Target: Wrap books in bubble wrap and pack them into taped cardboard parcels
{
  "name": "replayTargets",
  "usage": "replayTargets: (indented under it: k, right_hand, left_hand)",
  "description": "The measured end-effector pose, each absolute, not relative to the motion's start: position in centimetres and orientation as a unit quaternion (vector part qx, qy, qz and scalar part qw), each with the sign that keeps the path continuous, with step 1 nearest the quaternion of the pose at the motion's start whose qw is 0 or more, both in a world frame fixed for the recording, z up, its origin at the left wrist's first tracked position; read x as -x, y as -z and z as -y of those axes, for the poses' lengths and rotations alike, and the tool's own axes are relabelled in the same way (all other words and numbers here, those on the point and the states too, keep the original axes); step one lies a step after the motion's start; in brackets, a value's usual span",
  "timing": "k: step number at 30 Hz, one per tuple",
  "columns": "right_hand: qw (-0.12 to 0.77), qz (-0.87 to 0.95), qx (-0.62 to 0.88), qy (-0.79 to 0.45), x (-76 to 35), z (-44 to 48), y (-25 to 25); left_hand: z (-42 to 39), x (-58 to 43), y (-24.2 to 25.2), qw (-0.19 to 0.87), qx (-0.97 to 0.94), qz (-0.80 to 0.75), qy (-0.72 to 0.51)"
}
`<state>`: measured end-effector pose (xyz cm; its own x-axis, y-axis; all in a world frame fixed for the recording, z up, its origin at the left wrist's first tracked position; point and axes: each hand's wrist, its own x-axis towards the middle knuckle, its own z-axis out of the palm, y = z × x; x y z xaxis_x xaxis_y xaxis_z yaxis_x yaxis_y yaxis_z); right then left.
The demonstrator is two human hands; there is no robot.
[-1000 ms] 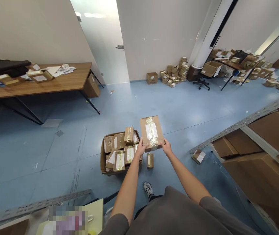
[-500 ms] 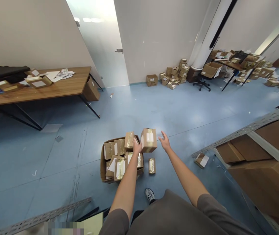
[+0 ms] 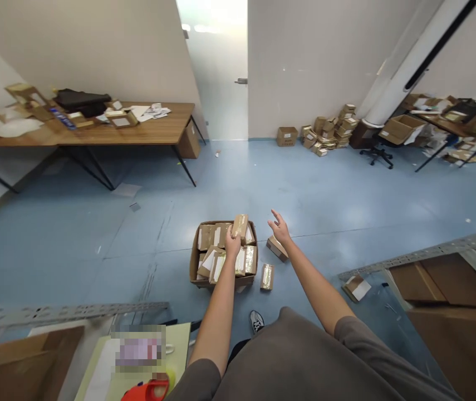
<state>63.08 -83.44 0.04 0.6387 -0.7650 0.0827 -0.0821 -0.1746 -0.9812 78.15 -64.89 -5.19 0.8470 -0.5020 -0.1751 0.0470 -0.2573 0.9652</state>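
My left hand [image 3: 232, 244] grips the near end of a small taped cardboard box [image 3: 241, 224], over the back right of a large open carton [image 3: 193, 267]. Several taped boxes with white labels fill that carton; one labelled box [image 3: 217, 267] leans near its front. To the right my right hand [image 3: 279, 227] is open, fingers spread, with nothing in it. Just below that hand a brown box [image 3: 276, 249] rests on the floor, partly hidden by my wrist. A smaller taped box [image 3: 266, 277] stands on the floor nearer my shoe.
Metal shelving with cartons [image 3: 438, 278] flanks me on the right. A shelf rail [image 3: 74, 312] and a pale green board [image 3: 181, 340] are close on the left. A wooden table [image 3: 171, 125] stands far left. Stacked boxes [image 3: 325, 131] line the far wall.
The larger box between my hands is gone from there; a brown box now lies on the floor below my right hand. My left hand has taken hold of a small box. The view has turned left.
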Motion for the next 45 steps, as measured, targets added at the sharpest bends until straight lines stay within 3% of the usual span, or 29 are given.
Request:
replayTargets:
  k: [7,14,22,28,38,45]
  right_hand:
    - [0.568,-0.210,0.763,0.225,-69.6,73.7,0.0]
    - [0.558,-0.060,0.818,0.130,-72.9,57.4,0.1]
    - [0.565,0.043,0.822,0.058,-69.9,36.5,1.2]
    - [0.521,0.062,0.851,0.024,-65.5,26.3,2.5]
    - [0.393,0.039,0.918,-0.028,-62.5,24.6,6.5]
    - [0.272,0.023,0.941,-0.199,-62.7,23.9,12.4]
  left_hand:
    - [54.2,-77.9,3.5,0.641,-0.750,0.077,0.146]
    - [36.2,-74.6,2.5,0.663,-0.748,-0.017,0.032]
    - [14.6,-64.7,1.6,0.661,-0.738,-0.125,-0.053]
    - [3.1,-58.0,3.5,0.651,-0.737,-0.171,-0.065]
    - [2.6,-53.1,8.2,0.625,-0.755,-0.196,-0.025]
    - [6.1,-48.8,12.1,0.604,-0.756,-0.251,0.006]
